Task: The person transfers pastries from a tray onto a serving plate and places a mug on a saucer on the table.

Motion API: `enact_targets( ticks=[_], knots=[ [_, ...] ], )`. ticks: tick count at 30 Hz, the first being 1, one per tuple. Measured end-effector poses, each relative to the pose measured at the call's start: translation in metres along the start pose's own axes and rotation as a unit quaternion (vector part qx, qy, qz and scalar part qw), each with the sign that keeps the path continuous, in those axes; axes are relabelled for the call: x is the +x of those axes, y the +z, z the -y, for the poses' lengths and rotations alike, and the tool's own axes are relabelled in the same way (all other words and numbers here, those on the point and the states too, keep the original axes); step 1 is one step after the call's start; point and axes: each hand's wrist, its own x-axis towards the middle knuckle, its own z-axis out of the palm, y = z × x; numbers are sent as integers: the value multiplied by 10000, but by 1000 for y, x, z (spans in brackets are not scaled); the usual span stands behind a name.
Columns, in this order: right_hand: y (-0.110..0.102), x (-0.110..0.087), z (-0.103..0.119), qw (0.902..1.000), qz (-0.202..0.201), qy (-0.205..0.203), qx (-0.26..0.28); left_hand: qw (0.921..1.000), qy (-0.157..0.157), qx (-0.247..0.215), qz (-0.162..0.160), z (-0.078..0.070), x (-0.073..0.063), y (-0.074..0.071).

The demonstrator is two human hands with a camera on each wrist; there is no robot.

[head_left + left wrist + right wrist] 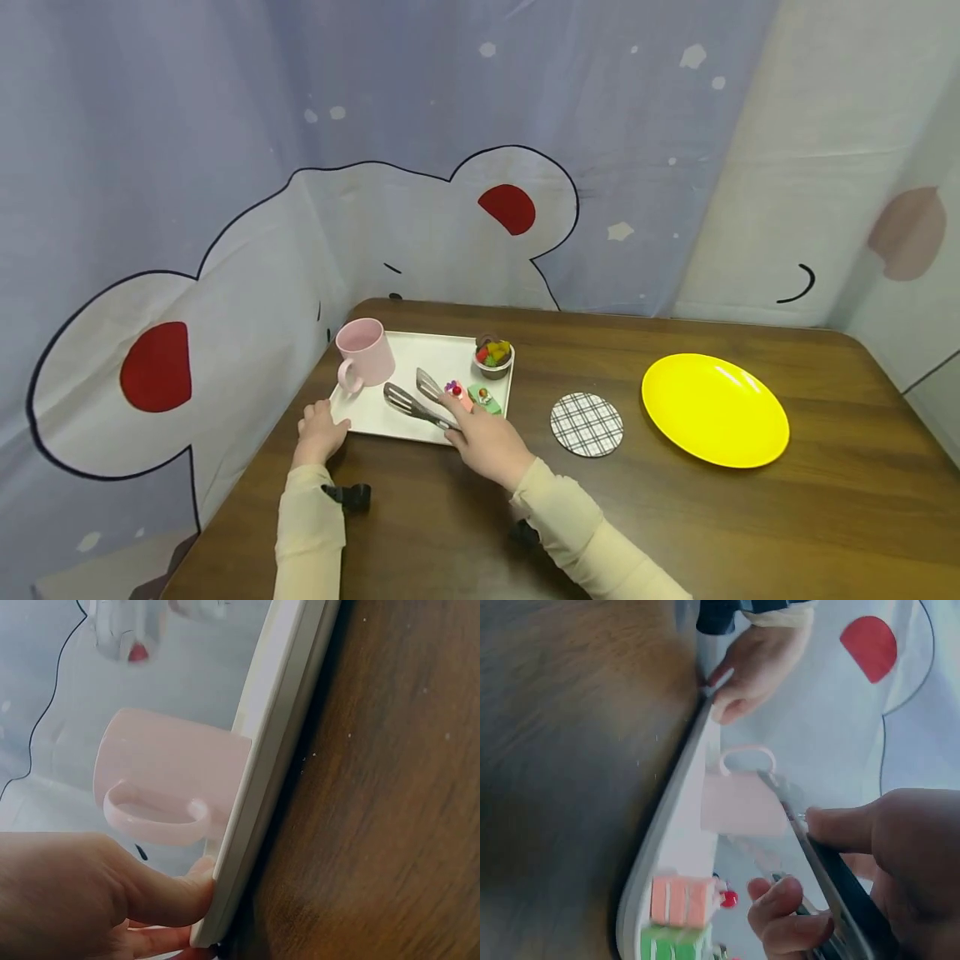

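Note:
A white rectangular tray [420, 354] is at the table's far left. My left hand [318, 433] grips its near left corner; in the left wrist view the thumb [169, 898] lies against the rim. Over the tray, my right hand [491, 443] holds metal tongs [407, 403], their two slotted heads spread apart. A pink mug [372, 354] stands upright at the tray's left end, beside the tong heads. Toy cake slices, one pink [681, 901] and one green [671, 941], sit on the tray below the right hand, apart from the tongs.
At the tray's far right corner stands a small cup of toy fruit dessert [492, 358]. A round checked coaster [587, 424] lies right of the tray, and a yellow oval plate [715, 410] farther right. A patterned curtain [420, 233] hangs behind the wooden table [420, 533].

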Motion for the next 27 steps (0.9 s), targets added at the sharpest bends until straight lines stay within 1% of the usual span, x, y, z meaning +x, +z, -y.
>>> enact_targets(
  ticks=[4,7,8,10,12,14,15,16,19,20,21,23,24,27],
  knots=[
    [-9,-9,-10,9993,-373,86,45,10000,13,-93,3,2,5,-1],
    [-15,-17,-20,9976,-568,354,153,9999,0,-166,-14,7,11,2],
    [-16,-19,-23,9969,-620,445,183,9998,53,-148,-119,11,13,5],
    [-20,-23,-29,9951,-718,623,259,9998,39,-152,-140,15,15,7],
    [-23,-26,-34,9934,-799,752,324,9997,26,-165,-156,16,13,7],
    [-26,-29,-39,9923,-861,832,314,9998,6,-168,-127,13,7,6],
    [-28,-31,-41,9920,-858,872,299,9997,-68,-217,-18,9,4,3],
    [-29,-33,-43,9920,-831,911,268,9997,-87,-222,13,7,2,2],
    [-34,-39,-47,9920,-692,1043,134,9997,-72,-233,19,5,0,2],
    [-35,-41,-48,9921,-631,1080,77,9997,-60,-239,6,7,1,3],
    [-37,-44,-49,9921,-583,1112,49,9997,51,-218,-124,14,7,7],
    [-40,-48,-50,9922,-511,1135,-16,9995,89,-260,-142,19,10,8],
    [-42,-50,-51,9923,-497,1133,-33,9994,124,-280,-155,20,11,8],
    [-45,-56,-52,9933,-500,1037,-111,9996,88,-260,-69,19,9,7]
  ],
)
